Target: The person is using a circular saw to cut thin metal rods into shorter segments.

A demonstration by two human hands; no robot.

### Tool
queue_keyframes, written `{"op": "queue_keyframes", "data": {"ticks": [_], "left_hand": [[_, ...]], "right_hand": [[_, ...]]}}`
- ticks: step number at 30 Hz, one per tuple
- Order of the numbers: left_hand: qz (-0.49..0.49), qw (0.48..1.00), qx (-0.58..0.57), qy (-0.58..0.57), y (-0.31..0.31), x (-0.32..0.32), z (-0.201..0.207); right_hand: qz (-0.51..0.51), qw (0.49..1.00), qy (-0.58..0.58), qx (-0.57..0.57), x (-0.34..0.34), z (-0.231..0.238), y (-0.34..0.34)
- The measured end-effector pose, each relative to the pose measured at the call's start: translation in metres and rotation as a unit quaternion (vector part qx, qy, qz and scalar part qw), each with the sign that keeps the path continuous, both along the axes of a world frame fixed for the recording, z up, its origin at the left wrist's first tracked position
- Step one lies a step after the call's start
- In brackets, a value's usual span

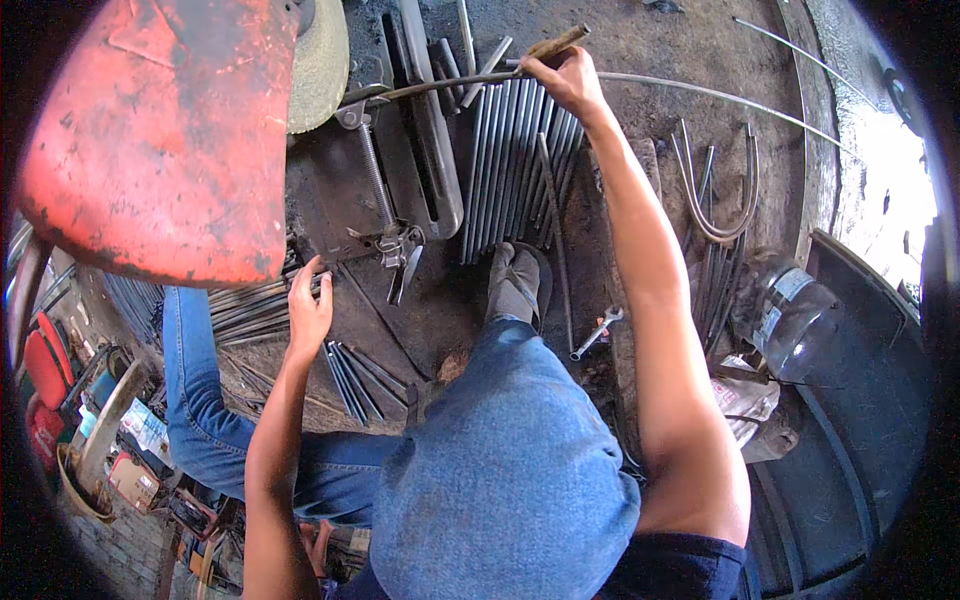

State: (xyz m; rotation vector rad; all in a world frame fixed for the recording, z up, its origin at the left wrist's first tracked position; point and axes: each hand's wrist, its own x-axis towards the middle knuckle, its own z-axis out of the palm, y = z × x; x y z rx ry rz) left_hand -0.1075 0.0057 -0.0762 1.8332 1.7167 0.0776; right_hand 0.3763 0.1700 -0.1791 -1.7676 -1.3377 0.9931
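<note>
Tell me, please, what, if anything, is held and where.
The right hand grips a long rod partway along, perhaps with a short brown bar; the left hand looks empty.

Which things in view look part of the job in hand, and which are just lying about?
Likely in the job:
brown stick, in right hand
long rod, at that hand
coiled fixture, near the rod

Seemingly lying about:
spanner
clear jug
U-bent bars

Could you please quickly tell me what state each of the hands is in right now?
Left hand: open, apparently holding nothing.
Right hand: closed on a short, brown stick-like piece; whether it also grips the long, thin grey metal rod cannot be told.
</note>
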Motion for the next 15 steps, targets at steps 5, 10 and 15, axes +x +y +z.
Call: {"op": "queue_keyframes", "data": {"ticks": [5, 10, 15], "left_hand": [[0.010, 1.000, -0.011, -0.014, -0.0013, -0.0008, -0.0010], [0.008, 1.000, -0.005, 0.002, -0.0005, 0.0005, -0.0032], [0.011, 1.000, -0.012, 0.004, -0.0009, 0.0006, -0.0031]], "right_hand": [[-0.005, 0.999, -0.054, -0.007, -0.0001, -0.0035, 0.0021], [0.012, 1.000, -0.020, -0.013, 0.0004, 0.0023, 0.0012], [0.002, 1.000, -0.016, -0.009, -0.0013, 0.0032, 0.0011]]}}
